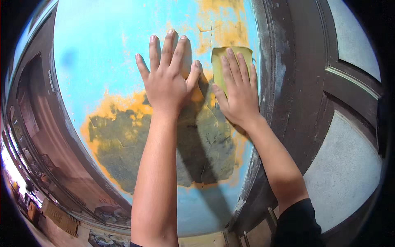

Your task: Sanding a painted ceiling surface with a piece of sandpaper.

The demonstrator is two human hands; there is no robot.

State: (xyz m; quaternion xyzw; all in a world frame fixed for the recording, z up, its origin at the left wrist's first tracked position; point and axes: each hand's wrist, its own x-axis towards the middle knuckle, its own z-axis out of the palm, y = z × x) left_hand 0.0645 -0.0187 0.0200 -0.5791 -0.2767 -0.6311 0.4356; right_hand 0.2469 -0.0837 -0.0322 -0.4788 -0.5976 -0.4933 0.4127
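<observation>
Yellow sandpaper sheet [224, 61] under right hand [238, 95]

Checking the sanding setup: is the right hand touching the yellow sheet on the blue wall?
Touching. The head view shows the right hand lying flat over the yellow sheet, fingers spread across it, with no gap between them.

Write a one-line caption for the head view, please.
Left hand flat on a blue wall with peeling paint; right hand presses a yellowish sheet against it.
</observation>
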